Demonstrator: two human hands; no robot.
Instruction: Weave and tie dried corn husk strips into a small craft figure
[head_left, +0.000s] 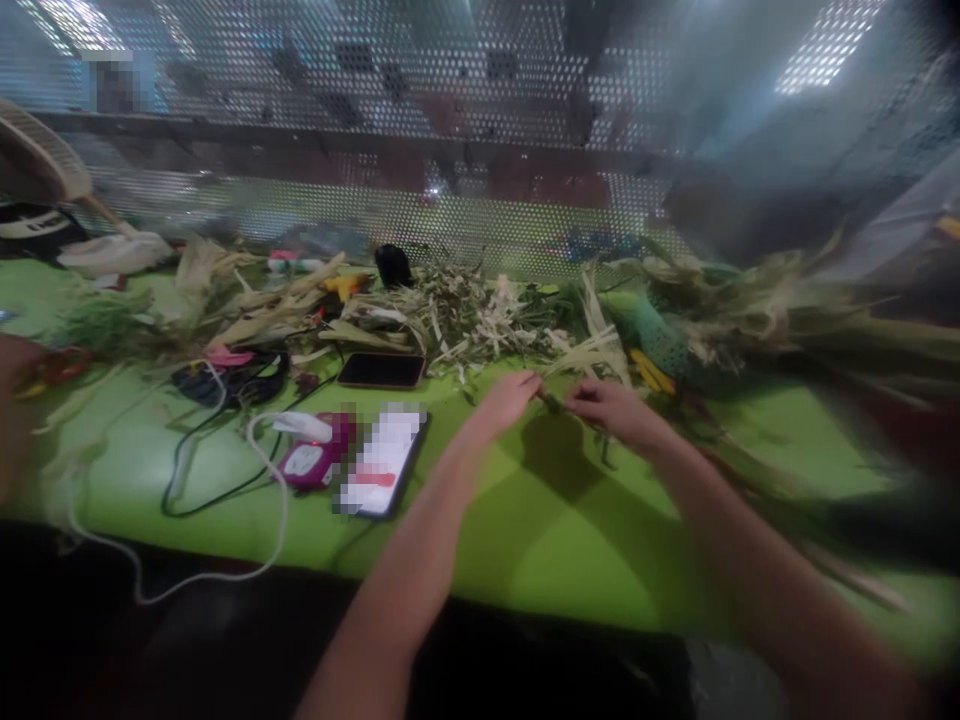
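Observation:
My left hand [516, 398] is closed, its fingertips pinching a small greenish-brown plant piece [553, 402] above the green table. On the other side of that piece, my right hand [613, 410] is closed in a pinch at its end. The piece is small and blurred, so its exact kind is unclear. Just beyond both hands lies a heap of shredded dry leaves [480, 315] in pale and green bits. Long dry husks [600, 345] reach toward my right hand from the back. A yellow object [651, 372] rests right of them.
Left of my arms, a lit phone [386, 465] lies beside a magenta power bank [319, 455] with a white cable [281, 520]. A dark phone [381, 370] lies farther back. A green perforated basket [660, 335] and husks fill the right. A perforated metal screen [465, 130] stands behind.

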